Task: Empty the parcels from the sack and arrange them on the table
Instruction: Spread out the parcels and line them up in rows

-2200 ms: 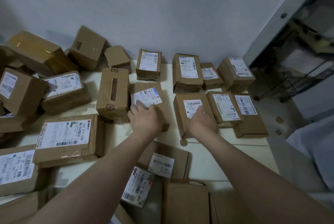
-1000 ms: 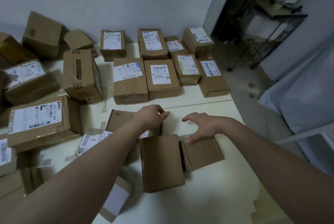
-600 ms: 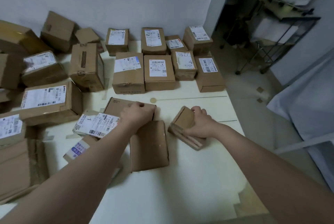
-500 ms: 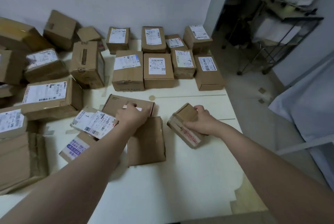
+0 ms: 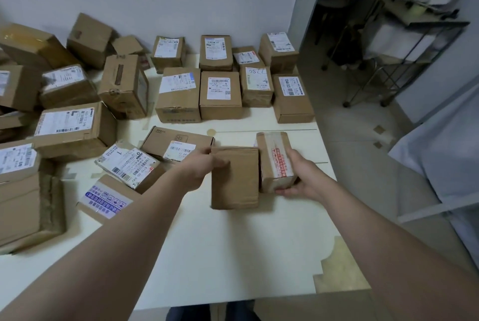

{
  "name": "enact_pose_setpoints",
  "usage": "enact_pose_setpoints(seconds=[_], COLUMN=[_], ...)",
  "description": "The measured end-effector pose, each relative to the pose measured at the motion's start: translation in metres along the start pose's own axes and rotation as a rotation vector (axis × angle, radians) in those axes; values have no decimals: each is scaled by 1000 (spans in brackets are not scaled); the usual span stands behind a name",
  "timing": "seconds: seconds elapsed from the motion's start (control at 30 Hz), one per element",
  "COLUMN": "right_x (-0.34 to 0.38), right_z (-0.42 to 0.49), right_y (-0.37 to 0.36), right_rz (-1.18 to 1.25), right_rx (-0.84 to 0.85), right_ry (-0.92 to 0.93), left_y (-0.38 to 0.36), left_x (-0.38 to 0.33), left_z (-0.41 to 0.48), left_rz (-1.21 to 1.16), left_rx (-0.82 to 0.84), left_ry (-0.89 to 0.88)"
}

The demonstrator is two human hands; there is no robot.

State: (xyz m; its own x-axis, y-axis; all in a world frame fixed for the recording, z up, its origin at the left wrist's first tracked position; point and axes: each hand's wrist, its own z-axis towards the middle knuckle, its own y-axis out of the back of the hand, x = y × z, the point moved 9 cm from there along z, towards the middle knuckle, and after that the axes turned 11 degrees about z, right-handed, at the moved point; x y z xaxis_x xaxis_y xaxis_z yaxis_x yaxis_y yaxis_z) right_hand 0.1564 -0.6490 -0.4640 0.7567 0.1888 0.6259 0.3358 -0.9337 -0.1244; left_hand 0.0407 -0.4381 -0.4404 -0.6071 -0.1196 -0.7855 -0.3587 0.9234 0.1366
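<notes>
Brown cardboard parcels cover a cream table (image 5: 233, 256). My left hand (image 5: 201, 169) grips the upper left edge of a plain flat parcel (image 5: 236, 180) in the middle. My right hand (image 5: 298, 175) holds a small taped parcel (image 5: 276, 160) with red print from its right side and underneath, lifted and pressed against the plain one. Two tidy rows of labelled parcels (image 5: 220, 92) stand at the back by the wall. No sack is in view.
Loose parcels lie in a jumble on the left (image 5: 67, 126), with a flat labelled box (image 5: 178, 145) just left of my hands. The table's right edge drops to the floor, where a metal rack (image 5: 404, 35) stands. White fabric (image 5: 445, 160) is at right.
My right hand picked up the small taped parcel and turned it so its taped face shows. My left hand moved from the flat labelled box to the plain parcel's edge.
</notes>
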Motion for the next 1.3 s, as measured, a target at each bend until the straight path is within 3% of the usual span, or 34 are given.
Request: enact_pose_setpoints(seconds=[0.1, 0.2, 0.27, 0.37, 0.43, 0.5, 0.57, 0.7, 0.77, 0.83, 0.9, 1.0, 1.13, 1.3], right_x=[3, 9, 11, 20, 22, 17, 11, 22, 33, 40, 35, 41, 57, 56], right_z=[1, 5, 7, 7, 8, 11, 18, 21, 17, 17, 21, 23, 20, 37], right_y=[6, 11, 11, 10, 16, 28, 46, 58, 54, 38, 21, 22, 48, 17], right_rz=[176, 174, 172, 228, 244, 195, 67, -4, -226, -558, -716, -587, -462, -631], right_rx=[13, 17, 23, 31, 10, -44, -164, -354, -421, -379, -298, -331, -426, -157], right_ry=[3, 65, 95, 128, 113, 84, 81, 222, 315, 379, 370, 428, 528, 514], left_y=[-10, -20, -20, -10, -15, -27, -30, -26, -30, -35, -40, -45, -43, -54], left_x=[-17, -24, -28, -61, -80, -70, -41, -22, -18, -18, -13, -12, -20, -23], left_z=[-4, -8, -2, -5, -9, -2, 9, 18, 26, 28, 36, 41, 50, 59], left_rz=[-114, 46, 172, 424, 725, 1107, 1246, 850, 750, 724, 703, 747, 742, 664], left_rx=[72, 126, 50, -183, -257, -182, -54, -127, -142, -121, -67, -19, -73, -59], left_ry=[-53, -85, -162, -448, -655, -646, -459, -318, -343, -365, -330, -321, -358, -321])
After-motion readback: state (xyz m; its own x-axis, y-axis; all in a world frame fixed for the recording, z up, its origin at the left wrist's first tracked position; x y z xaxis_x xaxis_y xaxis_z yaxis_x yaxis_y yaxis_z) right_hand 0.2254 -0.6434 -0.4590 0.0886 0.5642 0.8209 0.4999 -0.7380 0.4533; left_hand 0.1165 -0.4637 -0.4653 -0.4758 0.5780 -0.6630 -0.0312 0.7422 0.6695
